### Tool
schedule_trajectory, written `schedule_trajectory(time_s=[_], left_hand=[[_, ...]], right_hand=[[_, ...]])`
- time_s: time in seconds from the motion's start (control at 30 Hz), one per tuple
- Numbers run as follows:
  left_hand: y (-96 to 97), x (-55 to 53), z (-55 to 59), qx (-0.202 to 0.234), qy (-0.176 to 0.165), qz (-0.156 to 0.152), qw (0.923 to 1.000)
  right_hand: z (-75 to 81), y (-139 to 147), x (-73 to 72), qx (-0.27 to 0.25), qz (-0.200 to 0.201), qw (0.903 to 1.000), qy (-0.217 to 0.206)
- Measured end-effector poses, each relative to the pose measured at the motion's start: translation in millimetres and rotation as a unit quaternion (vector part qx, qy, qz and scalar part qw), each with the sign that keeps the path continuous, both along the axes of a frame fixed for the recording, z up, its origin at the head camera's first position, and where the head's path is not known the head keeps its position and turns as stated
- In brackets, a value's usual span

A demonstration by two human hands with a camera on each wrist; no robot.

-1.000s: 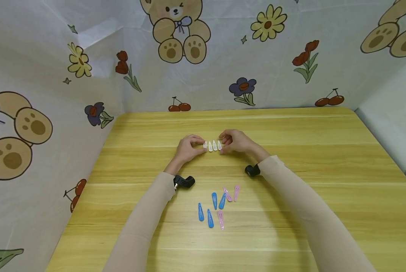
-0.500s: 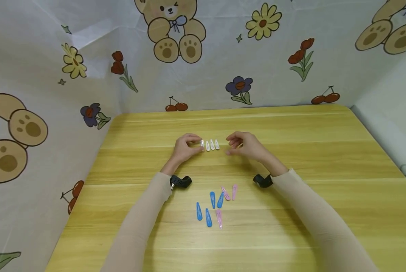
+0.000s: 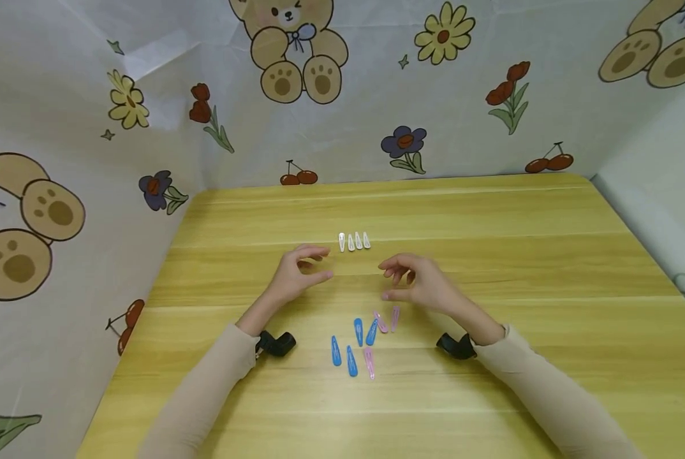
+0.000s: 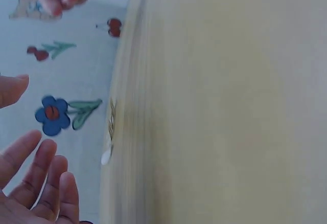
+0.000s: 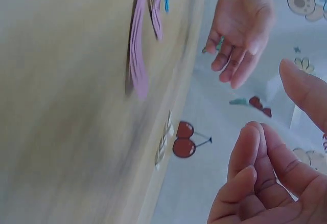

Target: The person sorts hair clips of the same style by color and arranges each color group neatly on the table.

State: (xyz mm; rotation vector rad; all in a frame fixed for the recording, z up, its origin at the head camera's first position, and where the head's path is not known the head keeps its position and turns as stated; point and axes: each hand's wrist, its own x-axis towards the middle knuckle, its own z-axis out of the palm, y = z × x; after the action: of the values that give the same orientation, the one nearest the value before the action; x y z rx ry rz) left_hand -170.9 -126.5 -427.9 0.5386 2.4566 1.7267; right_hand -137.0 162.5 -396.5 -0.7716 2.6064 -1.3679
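Note:
A short row of several white snap hair clips (image 3: 358, 241) lies toward the back of the table. My left hand (image 3: 293, 275) hovers just in front and left of that row, thumb and fingers apart, holding nothing. To the right, my right hand (image 3: 419, 280) is also bare, with its fingers loosely bent above the table. Nearest to it are the pink hair clips (image 3: 395, 319), three in all, mixed in with several blue hair clips (image 3: 351, 361). In the right wrist view, one pink clip (image 5: 137, 50) shows large and edge-on, with the white clips (image 5: 163, 142) beyond.
The wooden table (image 3: 492, 255) has its back edge against a white cloth (image 3: 365, 115) printed with bears, flowers and cherries. Each wrist wears a black camera, such as the left wrist camera (image 3: 276, 344).
Both hands have drawn back toward the body from the white clips. My left hand has let go of the leftmost white clip, which now lies in the row.

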Motion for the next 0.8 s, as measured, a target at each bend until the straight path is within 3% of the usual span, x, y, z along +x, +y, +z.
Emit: schedule_trajectory(time_s=[0.17, 0.33, 0.53, 0.8], left_hand=[[-9.6, 40.4, 6.3, -0.010, 0.003, -0.028, 0.9996], [-11.6, 68.1, 4.7, -0.023, 0.008, -0.069, 0.9973], [-10.4, 89.2, -1.4, -0.049, 0.022, -0.106, 0.9929], [-11.7, 102.7, -18.0, -0.062, 0.017, -0.115, 0.9912]], right_hand=[[-1.3, -11.8, 22.5, 0.017, 0.020, 0.9994, 0.024], [-5.3, -23.9, 45.2, 0.018, 0.062, 0.9974, 0.032], [-13.8, -36.3, 64.9, 0.042, 0.082, 0.9952, 0.033], [-30.6, -46.1, 75.7, 0.039, 0.084, 0.9921, 0.085]])
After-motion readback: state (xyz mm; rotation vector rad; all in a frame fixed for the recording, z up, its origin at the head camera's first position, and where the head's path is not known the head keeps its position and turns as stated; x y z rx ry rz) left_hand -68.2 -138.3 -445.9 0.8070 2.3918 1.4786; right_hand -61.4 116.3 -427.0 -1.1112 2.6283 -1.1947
